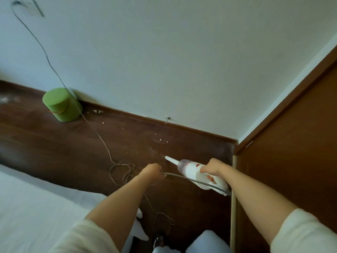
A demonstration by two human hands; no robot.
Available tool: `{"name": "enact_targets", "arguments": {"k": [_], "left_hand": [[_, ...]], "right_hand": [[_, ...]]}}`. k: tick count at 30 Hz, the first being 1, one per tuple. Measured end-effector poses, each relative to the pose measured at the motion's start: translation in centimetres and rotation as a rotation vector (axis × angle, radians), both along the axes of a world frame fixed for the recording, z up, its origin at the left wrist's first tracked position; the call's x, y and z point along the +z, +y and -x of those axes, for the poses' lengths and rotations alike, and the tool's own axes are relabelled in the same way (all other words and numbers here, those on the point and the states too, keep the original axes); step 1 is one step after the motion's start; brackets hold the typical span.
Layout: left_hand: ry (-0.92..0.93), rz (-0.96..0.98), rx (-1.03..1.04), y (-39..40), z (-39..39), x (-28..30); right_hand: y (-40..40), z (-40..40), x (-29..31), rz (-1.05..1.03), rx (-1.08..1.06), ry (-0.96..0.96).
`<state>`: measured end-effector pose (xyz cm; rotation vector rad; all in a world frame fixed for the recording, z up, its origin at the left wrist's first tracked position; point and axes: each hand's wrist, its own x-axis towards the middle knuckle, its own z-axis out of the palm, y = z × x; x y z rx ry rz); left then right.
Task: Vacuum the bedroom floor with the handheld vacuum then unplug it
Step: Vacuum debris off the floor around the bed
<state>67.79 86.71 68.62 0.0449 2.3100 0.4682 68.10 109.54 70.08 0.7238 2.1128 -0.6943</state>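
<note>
My right hand (pixel 211 168) grips the handle of a white handheld vacuum (pixel 191 170) with a clear dust cup and a narrow nozzle tip (pixel 168 158) aimed down-left at the dark wooden floor (pixel 54 143). My left hand (pixel 153 172) holds the vacuum's grey cord (pixel 182 177) close to the body. The cord loops on the floor (pixel 120 172), then rises up the wall to an outlet (pixel 27 6) at the top left. White crumbs (pixel 160 140) lie on the floor ahead of the nozzle.
A green cylindrical stool (pixel 62 105) stands against the baseboard at left, with more crumbs (pixel 97 111) beside it. A white bed (pixel 27 207) fills the lower left. A brown wooden door (pixel 291 152) closes off the right. A metal door stop (pixel 167 119) sticks out above the baseboard.
</note>
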Motion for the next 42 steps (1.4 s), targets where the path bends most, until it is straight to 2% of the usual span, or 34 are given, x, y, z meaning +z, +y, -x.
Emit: {"name": "enact_targets", "arguments": {"k": [9, 17, 21, 28, 32, 38, 42], "left_hand": [[-0.014, 0.034, 0.238, -2.8, 1.0, -0.1], [-0.05, 0.048, 0.382, -0.1, 3.0, 0.6], [-0.042, 0.016, 0.347, 3.1, 4.6, 0.8], [0.041, -0.009, 0.158, 9.9, 7.6, 1.0], [0.019, -0.002, 0.053, 12.1, 7.1, 0.1], [-0.078, -0.006, 0.112, 10.9, 5.5, -0.4], [-0.074, 0.002, 0.188, 9.0, 4.4, -0.2]], "right_hand": [[-3.8, 7.3, -0.5, 0.043, 0.196, 0.017], [-2.2, 12.3, -1.1, 0.096, 0.3, 0.039], [2.2, 13.3, -0.1, 0.104, 0.317, 0.004], [10.0, 13.1, 3.3, 0.024, 0.343, -0.051], [13.0, 11.7, 3.6, 0.039, 0.256, -0.073], [12.4, 12.0, 3.2, 0.019, 0.308, -0.054], [10.1, 12.2, 2.2, 0.022, 0.327, -0.021]]}}
